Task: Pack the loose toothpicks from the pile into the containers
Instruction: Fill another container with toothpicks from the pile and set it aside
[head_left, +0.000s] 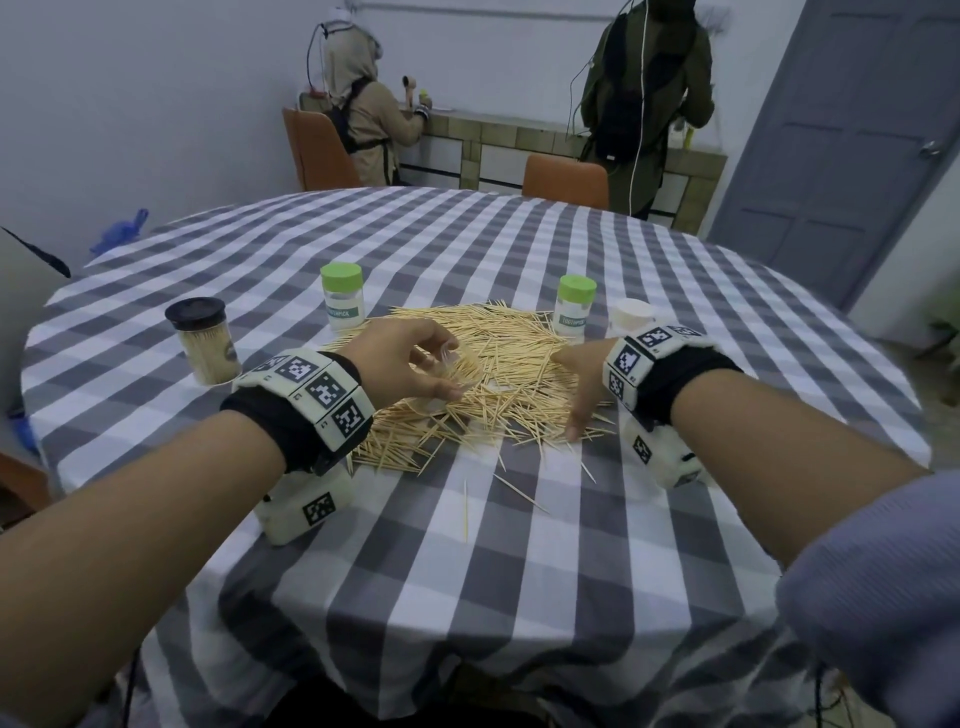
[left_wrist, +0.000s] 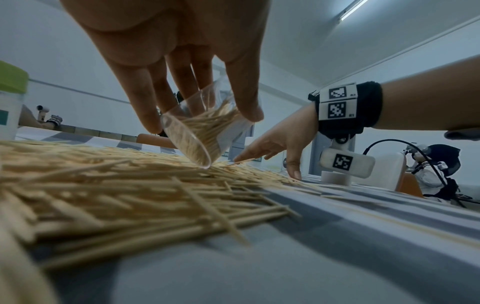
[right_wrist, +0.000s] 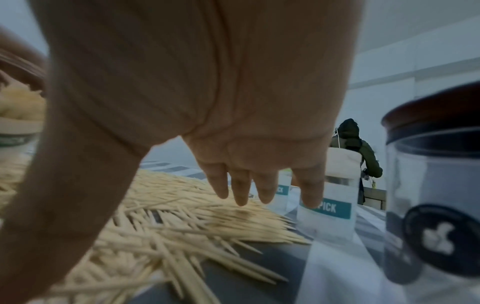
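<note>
A broad pile of loose toothpicks (head_left: 498, 364) lies on the checked tablecloth (head_left: 519, 571). My left hand (head_left: 441, 366) grips a small clear container (left_wrist: 197, 135) between thumb and fingers. It is tilted with its mouth down on the pile and is partly filled with toothpicks. My right hand (head_left: 569, 395) is at the pile's right edge, its fingers (left_wrist: 262, 152) straight and its thumb tip touching the picks. Its palm and straight fingers (right_wrist: 259, 189) hang over the pile (right_wrist: 182, 216) and hold nothing.
A dark-lidded jar (head_left: 202, 340) full of toothpicks stands at the left. Two green-lidded containers (head_left: 341, 301) (head_left: 574, 306) and a white lid (head_left: 631, 314) stand behind the pile. Stray picks (head_left: 466, 509) lie nearer me. Another dark-lidded jar (right_wrist: 436, 185) stands close by my right hand. Two people stand at the far counter.
</note>
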